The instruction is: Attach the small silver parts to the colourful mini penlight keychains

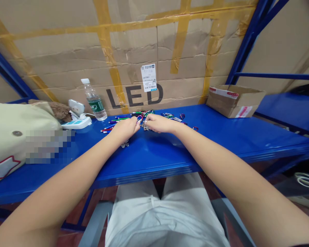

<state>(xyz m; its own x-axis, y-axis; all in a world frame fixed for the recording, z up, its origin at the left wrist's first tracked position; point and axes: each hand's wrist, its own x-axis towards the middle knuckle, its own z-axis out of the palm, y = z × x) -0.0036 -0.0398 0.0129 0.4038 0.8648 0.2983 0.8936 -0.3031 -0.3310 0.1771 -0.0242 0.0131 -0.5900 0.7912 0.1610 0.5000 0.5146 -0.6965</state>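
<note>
Over the middle of the blue table (154, 157), my left hand (125, 129) pinches a red carabiner (139, 117) that stands up from its fingertips. My right hand (158, 123) is close beside it with its fingers curled together; what they hold is too small to make out. Small silvery metal pieces, seemingly rings (145, 127), lie under the right fingers, and another small metal cluster (125, 144) is below the left hand. Several colored pen-like sticks (108, 129) lie left of the left hand. More carabiners (177, 119) in mixed colors are scattered behind the right hand.
A water bottle (95, 101), a white power strip (78, 122) and a pale bag (20, 133) stand on the left. An open cardboard box (231, 103) sits at the right rear. A large taped carton (134, 51) forms the back wall, between blue metal posts (243, 44).
</note>
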